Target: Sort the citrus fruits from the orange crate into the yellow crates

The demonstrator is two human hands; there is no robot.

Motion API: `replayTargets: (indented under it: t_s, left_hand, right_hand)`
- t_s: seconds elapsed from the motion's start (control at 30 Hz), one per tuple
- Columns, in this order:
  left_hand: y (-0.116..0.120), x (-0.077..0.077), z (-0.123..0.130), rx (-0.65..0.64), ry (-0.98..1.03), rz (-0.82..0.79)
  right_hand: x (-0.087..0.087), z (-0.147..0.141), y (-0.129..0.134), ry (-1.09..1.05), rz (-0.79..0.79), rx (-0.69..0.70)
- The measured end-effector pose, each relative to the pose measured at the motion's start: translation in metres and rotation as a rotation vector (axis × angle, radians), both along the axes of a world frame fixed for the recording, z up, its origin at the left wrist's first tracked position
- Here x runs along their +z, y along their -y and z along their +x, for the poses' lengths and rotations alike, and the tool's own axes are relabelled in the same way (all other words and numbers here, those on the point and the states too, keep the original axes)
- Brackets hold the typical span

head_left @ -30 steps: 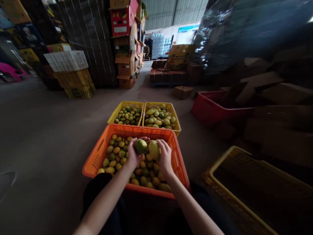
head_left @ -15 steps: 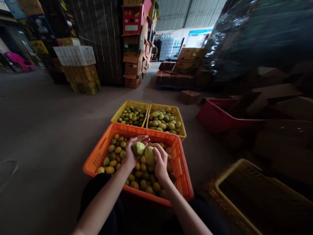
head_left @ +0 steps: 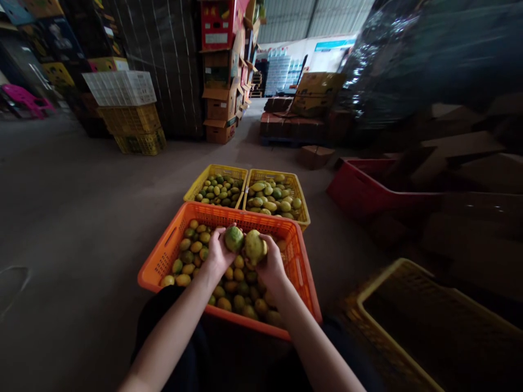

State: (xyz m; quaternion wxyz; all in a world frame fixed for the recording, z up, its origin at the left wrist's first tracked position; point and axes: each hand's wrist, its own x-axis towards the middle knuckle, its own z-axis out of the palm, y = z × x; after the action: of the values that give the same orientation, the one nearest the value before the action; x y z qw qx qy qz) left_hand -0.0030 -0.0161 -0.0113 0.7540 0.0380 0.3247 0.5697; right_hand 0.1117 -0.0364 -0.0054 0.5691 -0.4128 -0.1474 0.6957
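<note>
My left hand [head_left: 218, 253] is closed round a green lemon [head_left: 234, 239]. Close beside it, my right hand [head_left: 273, 262] grips a larger, yellowish lemon [head_left: 255, 247] with a knobbly lower end. Both fruits are held above an orange crate [head_left: 161, 256], which stands before my knees and holds many loose yellow and green lemons [head_left: 196, 246]. Beyond its far edge are two yellow crates side by side. The left yellow crate [head_left: 195, 183] holds smaller green and yellow lemons, and the right yellow crate [head_left: 303, 206] larger pale ones.
At the lower right stands another yellow crate [head_left: 384, 277], its inside dark. A red crate [head_left: 351, 188] with cardboard lies behind it. Further off are stacked white and yellow crates [head_left: 122, 90], a column of cartons [head_left: 218, 103] and a wrapped pallet load [head_left: 408, 65].
The green lemon has been turned in my left hand, whose fingers have curled in. My right hand has rotated its lemon, now gripping from the right side. The view has shifted slightly.
</note>
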Motion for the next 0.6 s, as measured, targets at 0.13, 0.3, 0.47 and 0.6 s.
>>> replayTargets:
  t_s: [0.13, 0.3, 0.47, 0.6]
  left_hand:
    - [-0.004, -0.009, 0.001, -0.004, -0.061, -0.063]
    - [-0.005, -0.011, 0.001, -0.045, 0.037, -0.102]
    - [-0.004, -0.011, 0.000, -0.057, 0.084, -0.115]
    - [-0.005, -0.006, 0.001, -0.029, 0.072, -0.103]
  right_hand:
    - [0.006, 0.007, -0.001, -0.125, -0.160, 0.007]
    - [0.007, 0.012, -0.003, -0.232, -0.241, -0.017]
    - [0.006, 0.013, -0.003, -0.223, -0.249, 0.014]
    - [0.010, 0.012, -0.002, -0.143, -0.201, -0.034]
